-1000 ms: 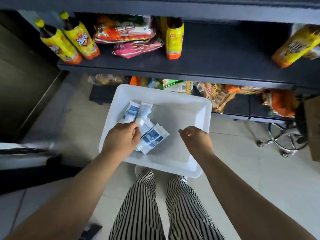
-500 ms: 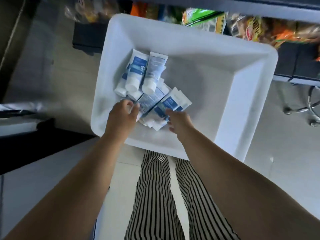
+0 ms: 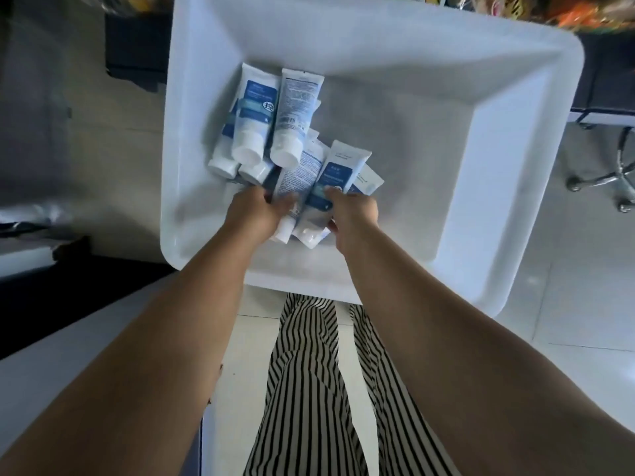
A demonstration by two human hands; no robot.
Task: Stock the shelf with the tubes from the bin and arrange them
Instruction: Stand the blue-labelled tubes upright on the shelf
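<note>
While both hands, left (image 3: 256, 211) and right (image 3: 354, 214), grasp blue-and-white tubes (image 3: 309, 187) in the bin (image 3: 515, 159), label print stays unreadable.

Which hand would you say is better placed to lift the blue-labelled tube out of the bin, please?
Right, most likely. The right hand already has its fingers curled on the blue-labelled tube in the bin, while the left hand sits on the neighbouring tube.

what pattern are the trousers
Black and white vertical stripes on the trousers, seen clearly in the head view below the white bin.
</note>
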